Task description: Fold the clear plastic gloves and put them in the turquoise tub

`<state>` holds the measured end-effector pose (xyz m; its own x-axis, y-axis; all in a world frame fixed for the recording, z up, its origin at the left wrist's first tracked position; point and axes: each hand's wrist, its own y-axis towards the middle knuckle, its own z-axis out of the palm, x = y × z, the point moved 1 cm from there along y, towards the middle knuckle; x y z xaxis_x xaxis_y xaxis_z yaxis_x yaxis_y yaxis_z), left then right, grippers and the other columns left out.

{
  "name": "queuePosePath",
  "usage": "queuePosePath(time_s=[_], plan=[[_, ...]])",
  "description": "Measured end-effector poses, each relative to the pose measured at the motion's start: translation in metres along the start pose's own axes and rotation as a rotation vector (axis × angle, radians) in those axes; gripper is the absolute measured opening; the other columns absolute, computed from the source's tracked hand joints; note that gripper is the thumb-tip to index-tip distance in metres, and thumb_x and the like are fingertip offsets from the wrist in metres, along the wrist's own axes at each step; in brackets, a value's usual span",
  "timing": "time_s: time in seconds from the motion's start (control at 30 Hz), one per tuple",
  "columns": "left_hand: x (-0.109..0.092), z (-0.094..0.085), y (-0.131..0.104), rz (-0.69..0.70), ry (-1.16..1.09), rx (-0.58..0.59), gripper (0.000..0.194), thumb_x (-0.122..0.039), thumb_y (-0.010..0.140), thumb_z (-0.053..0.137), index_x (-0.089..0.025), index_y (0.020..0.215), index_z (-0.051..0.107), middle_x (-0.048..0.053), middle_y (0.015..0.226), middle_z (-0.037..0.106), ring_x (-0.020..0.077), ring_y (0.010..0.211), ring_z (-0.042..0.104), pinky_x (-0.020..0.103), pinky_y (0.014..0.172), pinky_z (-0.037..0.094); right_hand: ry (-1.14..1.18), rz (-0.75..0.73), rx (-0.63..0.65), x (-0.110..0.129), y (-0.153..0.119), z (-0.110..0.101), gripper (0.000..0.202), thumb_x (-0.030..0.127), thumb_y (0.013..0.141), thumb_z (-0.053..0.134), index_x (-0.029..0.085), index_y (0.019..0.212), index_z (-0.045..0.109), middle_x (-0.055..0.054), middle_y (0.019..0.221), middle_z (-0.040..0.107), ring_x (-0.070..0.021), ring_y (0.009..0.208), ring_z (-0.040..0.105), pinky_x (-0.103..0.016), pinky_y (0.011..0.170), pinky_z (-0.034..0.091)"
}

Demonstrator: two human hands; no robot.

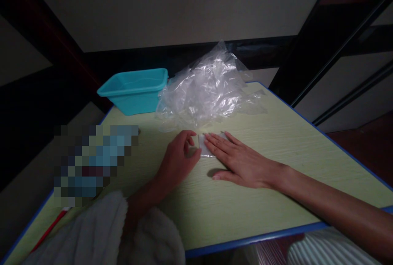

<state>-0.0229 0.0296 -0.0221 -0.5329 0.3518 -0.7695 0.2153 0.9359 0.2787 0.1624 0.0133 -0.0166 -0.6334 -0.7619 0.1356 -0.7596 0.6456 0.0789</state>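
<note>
A small, flat piece of clear plastic (202, 149), seemingly a folded bag, lies on the table. My right hand (236, 156) rests flat across it, with the fingers stretched out and the thumb spread onto the tabletop. Much of the plastic is hidden under those fingers. At its left edge is my left hand (179, 154), fingers curved and thumb held apart from the index finger. The left thumb tip comes up to the plastic's edge; whether it touches, I cannot tell. Nothing shows between the left fingers.
A loose heap of clear plastic bags (208, 87) lies at the back of the pale, blue-edged table (276, 211). Beside it stands a turquoise plastic basin (138, 103). On the left are a blurred-out item (98, 162) and a thin red stick (49, 230).
</note>
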Motion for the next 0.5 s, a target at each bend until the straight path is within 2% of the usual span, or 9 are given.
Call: queuePosePath(time_s=[0.07, 0.13, 0.23, 0.37, 0.5], plan=[[0.0, -0.002, -0.003, 0.101, 0.059, 0.038, 0.032, -0.017, 0.068, 0.057, -0.016, 0.1, 0.052, 0.008, 0.101, 0.06, 0.0215, 0.095, 0.058, 0.037, 0.084, 0.047, 0.016, 0.001, 0.006, 0.0, 0.001, 0.001, 0.081, 0.063, 0.088, 0.027, 0.001, 0.14, 0.025, -0.021, 0.146, 0.019, -0.0292, 0.136, 0.017, -0.052, 0.11, 0.015], [-0.002, -0.003, -0.007, 0.263, 0.183, 0.137, 0.043, -0.022, 0.072, 0.058, -0.011, 0.113, 0.049, 0.016, 0.124, 0.052, 0.0269, 0.118, 0.046, 0.042, 0.099, 0.037, 0.034, 0.006, 0.027, -0.001, 0.001, 0.001, 0.084, 0.065, 0.086, 0.026, 0.001, 0.141, 0.022, -0.021, 0.146, 0.017, -0.0293, 0.136, 0.015, -0.052, 0.11, 0.013], [-0.002, 0.0, -0.012, 0.464, 0.441, 0.311, 0.056, -0.033, 0.084, 0.049, -0.003, 0.13, 0.034, 0.024, 0.14, 0.036, 0.0286, 0.132, 0.03, 0.045, 0.106, 0.028, 0.053, 0.018, 0.061, -0.001, 0.003, 0.0, 0.086, 0.067, 0.085, 0.024, 0.002, 0.141, 0.02, -0.021, 0.147, 0.016, -0.0295, 0.137, 0.012, -0.053, 0.11, 0.01], [0.001, 0.002, -0.015, 0.463, 0.649, 0.395, 0.064, -0.044, 0.089, 0.039, -0.001, 0.135, 0.027, 0.024, 0.143, 0.031, 0.0286, 0.136, 0.023, 0.046, 0.106, 0.027, 0.057, 0.033, 0.084, -0.001, 0.003, -0.002, 0.083, 0.067, 0.086, 0.023, 0.006, 0.143, 0.017, -0.018, 0.148, 0.013, -0.0307, 0.137, 0.009, -0.056, 0.109, 0.01], [0.0, 0.002, -0.015, 0.43, 0.719, 0.428, 0.066, -0.047, 0.089, 0.037, 0.0, 0.134, 0.028, 0.025, 0.144, 0.028, 0.0297, 0.137, 0.019, 0.047, 0.107, 0.025, 0.047, 0.05, 0.11, -0.003, 0.001, -0.003, 0.083, 0.066, 0.086, 0.024, 0.009, 0.144, 0.012, -0.016, 0.149, 0.007, -0.0308, 0.137, 0.006, -0.058, 0.108, 0.01]])
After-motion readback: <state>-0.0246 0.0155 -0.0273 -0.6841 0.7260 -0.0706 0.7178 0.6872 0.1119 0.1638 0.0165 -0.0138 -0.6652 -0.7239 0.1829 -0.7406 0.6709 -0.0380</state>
